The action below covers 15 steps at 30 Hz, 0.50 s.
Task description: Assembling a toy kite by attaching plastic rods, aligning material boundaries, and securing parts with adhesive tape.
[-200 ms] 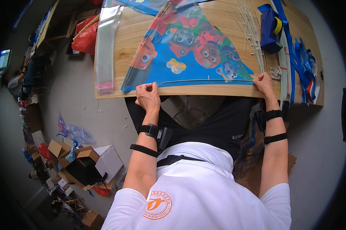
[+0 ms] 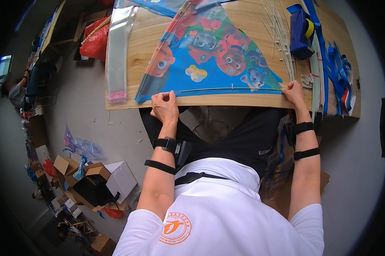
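A triangular kite of thin blue film, printed with cartoon animals, lies flat on the wooden table with its long edge toward me. Along that edge runs a slim pale rod with a small clip near its middle. My left hand is closed in a pinch at the near edge, just left of the rod's visible end. At the right corner my right hand pinches the kite where the rod ends. The fingers hide exactly what lies between them on both sides.
Clear plastic sleeves lie at the table's left. Several thin rods, a blue tape dispenser and blue strips lie at right. A red bag hangs past the left edge. Open cardboard boxes stand on the floor.
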{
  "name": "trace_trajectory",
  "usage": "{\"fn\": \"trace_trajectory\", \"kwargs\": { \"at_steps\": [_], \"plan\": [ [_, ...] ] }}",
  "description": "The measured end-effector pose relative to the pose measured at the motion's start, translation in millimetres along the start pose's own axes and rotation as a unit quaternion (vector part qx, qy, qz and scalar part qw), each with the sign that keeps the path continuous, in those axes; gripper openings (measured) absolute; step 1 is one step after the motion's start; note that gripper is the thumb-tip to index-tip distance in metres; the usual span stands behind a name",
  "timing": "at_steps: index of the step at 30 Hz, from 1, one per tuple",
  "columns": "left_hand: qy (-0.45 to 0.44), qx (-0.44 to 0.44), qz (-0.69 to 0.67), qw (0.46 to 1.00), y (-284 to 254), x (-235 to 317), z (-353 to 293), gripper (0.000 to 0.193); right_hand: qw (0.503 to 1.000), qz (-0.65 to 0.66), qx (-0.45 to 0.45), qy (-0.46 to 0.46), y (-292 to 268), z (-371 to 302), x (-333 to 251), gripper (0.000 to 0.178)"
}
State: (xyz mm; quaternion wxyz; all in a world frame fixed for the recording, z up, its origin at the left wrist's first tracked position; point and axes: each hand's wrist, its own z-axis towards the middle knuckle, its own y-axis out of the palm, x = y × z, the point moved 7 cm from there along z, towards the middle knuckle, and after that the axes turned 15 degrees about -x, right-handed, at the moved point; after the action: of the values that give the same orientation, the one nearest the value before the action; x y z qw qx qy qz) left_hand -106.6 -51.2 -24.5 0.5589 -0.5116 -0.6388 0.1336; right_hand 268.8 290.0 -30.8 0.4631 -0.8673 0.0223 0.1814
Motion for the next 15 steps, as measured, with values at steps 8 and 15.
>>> {"fn": "trace_trajectory", "kwargs": {
  "at_steps": [8,15],
  "plan": [
    [0.000,-0.004,-0.022,1.000,0.3,-5.2,-0.9,0.022,1.000,0.018,0.000,0.003,-1.3,-1.6,-0.8,0.027],
    [0.011,0.002,0.010,1.000,0.3,-1.3,-0.2,0.021,1.000,0.011,-0.002,-0.003,-0.4,-1.3,-1.7,0.027]
  ]
}}
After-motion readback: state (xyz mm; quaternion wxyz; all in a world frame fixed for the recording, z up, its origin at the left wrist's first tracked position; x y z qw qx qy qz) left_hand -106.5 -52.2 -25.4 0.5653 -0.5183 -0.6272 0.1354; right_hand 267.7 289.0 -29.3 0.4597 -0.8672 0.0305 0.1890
